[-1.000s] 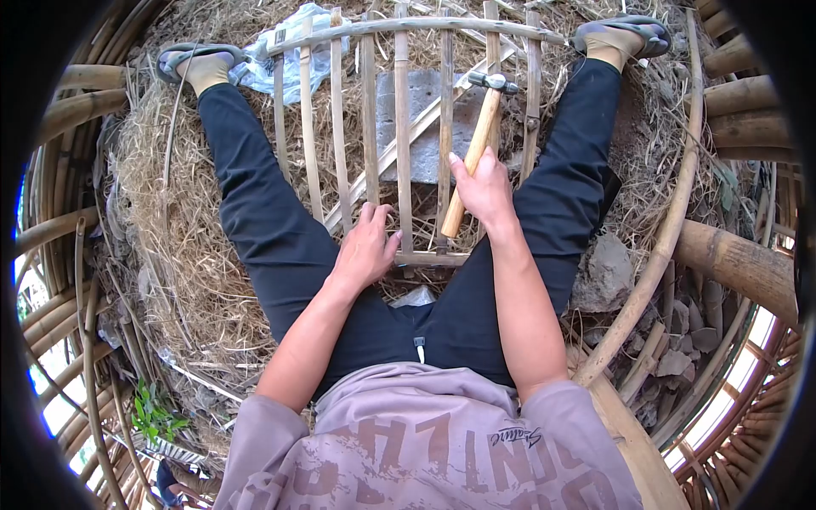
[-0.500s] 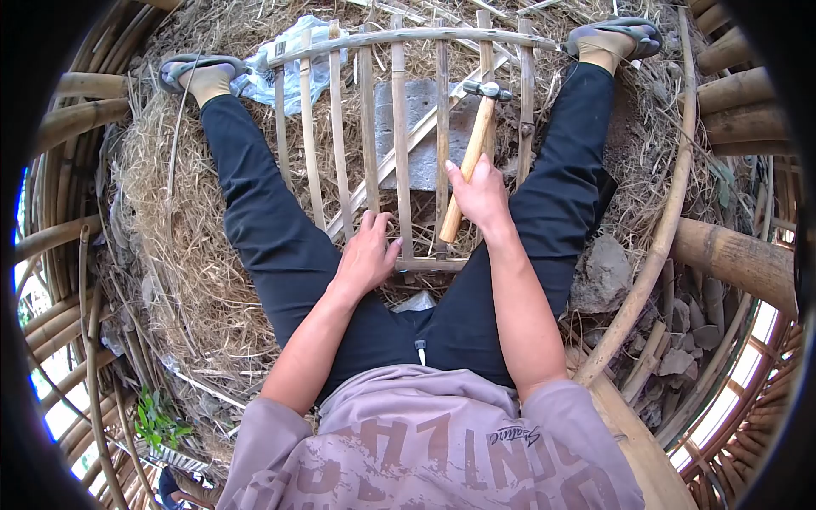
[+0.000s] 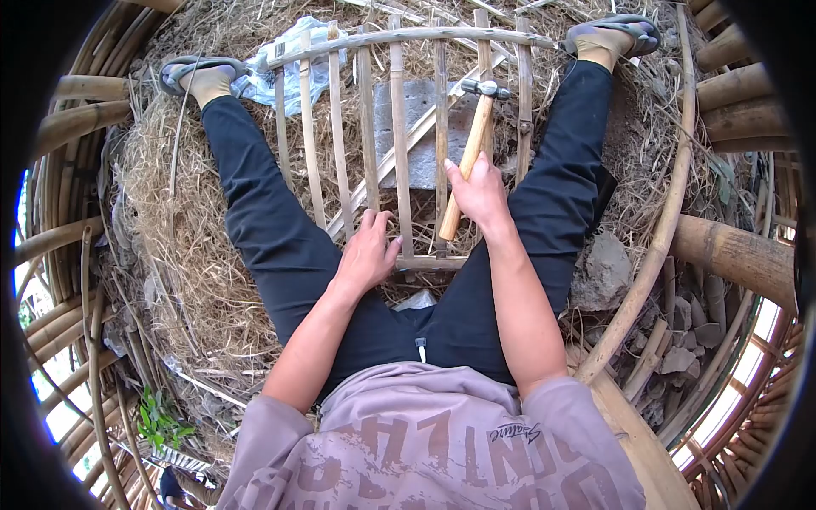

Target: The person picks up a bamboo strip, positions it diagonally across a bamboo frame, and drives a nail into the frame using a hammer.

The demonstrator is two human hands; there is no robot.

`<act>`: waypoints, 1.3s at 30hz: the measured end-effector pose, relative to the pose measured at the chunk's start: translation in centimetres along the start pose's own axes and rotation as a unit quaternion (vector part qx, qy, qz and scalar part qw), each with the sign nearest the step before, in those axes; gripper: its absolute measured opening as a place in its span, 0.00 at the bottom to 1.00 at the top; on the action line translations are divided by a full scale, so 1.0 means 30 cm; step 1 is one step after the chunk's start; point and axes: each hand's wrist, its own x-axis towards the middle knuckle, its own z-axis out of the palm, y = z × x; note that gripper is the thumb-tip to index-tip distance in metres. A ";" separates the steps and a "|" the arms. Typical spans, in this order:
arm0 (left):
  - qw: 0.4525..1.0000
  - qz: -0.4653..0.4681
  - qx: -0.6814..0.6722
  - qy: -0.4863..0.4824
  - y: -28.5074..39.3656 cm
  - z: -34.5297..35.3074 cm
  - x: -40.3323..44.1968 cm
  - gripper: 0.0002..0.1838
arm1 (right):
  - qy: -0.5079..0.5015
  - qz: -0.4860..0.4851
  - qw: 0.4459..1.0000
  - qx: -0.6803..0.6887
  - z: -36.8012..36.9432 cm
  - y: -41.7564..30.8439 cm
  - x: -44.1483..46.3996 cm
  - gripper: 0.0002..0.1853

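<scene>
A bamboo frame point(image 3: 397, 127) of several upright slats, with a curved crossbar at the far end and a short straight one at the near end, lies between my legs. At its near left corner, my left hand point(image 3: 365, 253) rests with bent fingers on a slat's lower end; part of the grip is hidden. My right hand point(image 3: 481, 194) is closed round the wooden handle of a hammer point(image 3: 473, 149). The hammer's metal head points away from me, over the frame's right slats, apart from the near crossbar.
Beneath the frame lies a grey concrete block point(image 3: 416, 127). A clear plastic bag point(image 3: 293, 72) is by my left foot. Dry straw point(image 3: 204, 263) covers the ground. A rock point(image 3: 602, 272) sits beside my right thigh, and thick bamboo poles point(image 3: 735, 255) enclose the sides.
Both hands stay in place, with the hammer at almost the same spot. Only a very slight shift of the view shows.
</scene>
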 end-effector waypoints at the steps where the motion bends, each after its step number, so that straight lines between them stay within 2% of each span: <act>1: 1.000 0.000 0.002 -0.001 -0.002 0.002 0.001 0.24 | -0.002 0.001 1.000 -0.001 -0.002 -0.002 -0.001 0.25; 17: 1.000 0.022 0.001 0.017 -0.006 0.006 0.001 0.24 | -0.008 -0.005 1.000 -0.010 -0.016 -0.024 -0.008 0.26; 39: 1.000 -0.009 0.005 -0.010 0.011 -0.009 0.001 0.24 | -0.018 0.000 1.000 -0.015 -0.017 -0.021 -0.005 0.29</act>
